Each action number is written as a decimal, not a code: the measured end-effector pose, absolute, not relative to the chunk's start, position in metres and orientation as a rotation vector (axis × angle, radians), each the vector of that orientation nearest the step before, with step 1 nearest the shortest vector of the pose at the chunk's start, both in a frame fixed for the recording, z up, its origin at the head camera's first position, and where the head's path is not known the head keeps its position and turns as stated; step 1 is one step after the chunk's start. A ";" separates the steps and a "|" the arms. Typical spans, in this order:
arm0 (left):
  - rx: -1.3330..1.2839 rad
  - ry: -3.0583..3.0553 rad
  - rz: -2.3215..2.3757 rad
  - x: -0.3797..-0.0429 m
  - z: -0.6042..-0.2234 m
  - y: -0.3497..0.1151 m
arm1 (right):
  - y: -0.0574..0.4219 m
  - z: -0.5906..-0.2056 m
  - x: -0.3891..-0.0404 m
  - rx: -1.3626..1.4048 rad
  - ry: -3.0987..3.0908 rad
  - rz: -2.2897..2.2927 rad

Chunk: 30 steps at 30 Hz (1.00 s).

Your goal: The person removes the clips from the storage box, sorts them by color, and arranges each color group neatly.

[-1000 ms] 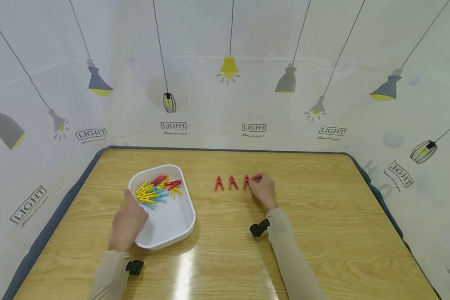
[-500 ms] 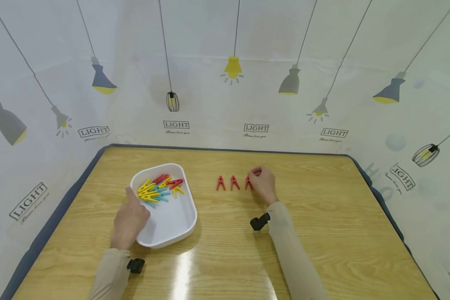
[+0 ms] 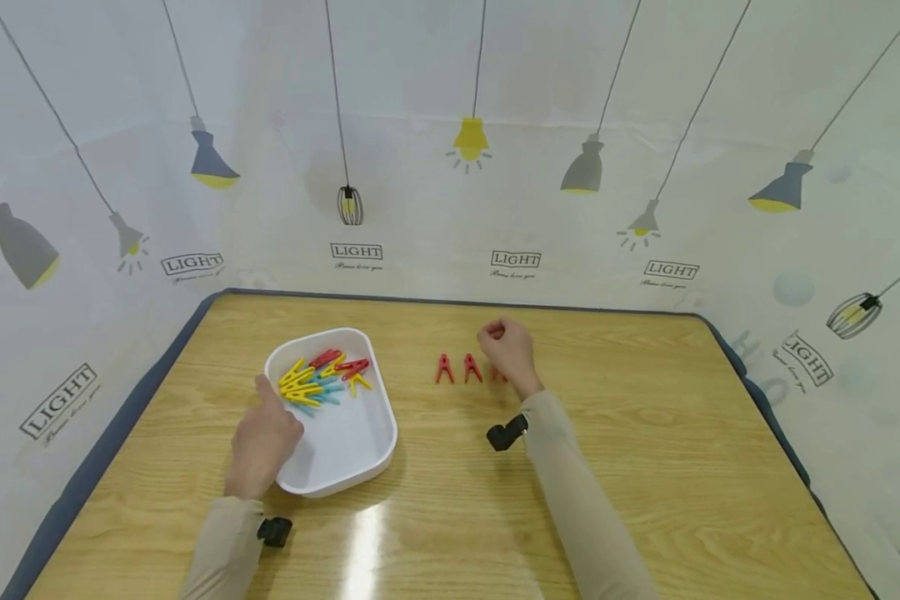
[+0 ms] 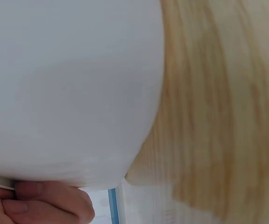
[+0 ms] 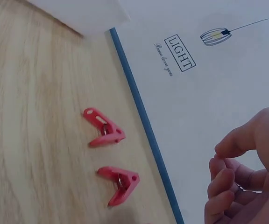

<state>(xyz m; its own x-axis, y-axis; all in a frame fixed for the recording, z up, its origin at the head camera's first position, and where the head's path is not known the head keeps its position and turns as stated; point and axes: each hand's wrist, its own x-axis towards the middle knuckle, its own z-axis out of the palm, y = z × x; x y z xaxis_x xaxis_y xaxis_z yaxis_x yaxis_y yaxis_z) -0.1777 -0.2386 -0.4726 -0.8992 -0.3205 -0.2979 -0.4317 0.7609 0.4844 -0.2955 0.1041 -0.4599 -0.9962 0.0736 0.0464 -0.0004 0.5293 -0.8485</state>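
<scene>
Beige-sleeved right hand [image 3: 508, 350], fingers curled to the thumb, empty, mostly hiding a red peg [image 3: 497, 372]; uncovered alongside on the worktop [image 3: 660, 417], two red pegs [image 3: 444, 362]. Gripped in the left hand [image 3: 264, 440], cut off in its wrist view: white tray [image 3: 352, 450], overlapping pegs [image 3: 297, 385] inside.

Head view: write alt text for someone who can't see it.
A person's right hand partly hides the rightmost of three red clips lined up on a wooden table; their left hand grips a white tray holding red, yellow and blue clips.
</scene>
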 end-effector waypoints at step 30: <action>-0.592 2.766 0.825 -0.178 -0.474 -0.240 | 0.034 -0.439 -0.295 0.097 -2.725 1.517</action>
<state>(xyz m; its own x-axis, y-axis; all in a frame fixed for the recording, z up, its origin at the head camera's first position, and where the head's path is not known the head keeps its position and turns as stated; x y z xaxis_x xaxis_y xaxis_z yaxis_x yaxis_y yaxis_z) -0.1784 -0.2399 -0.4744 -0.9008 -0.3195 -0.2939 -0.4283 0.7647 0.4814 -0.2947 0.0342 -0.4389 -0.9979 -0.0435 0.0489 -0.0645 0.5252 -0.8485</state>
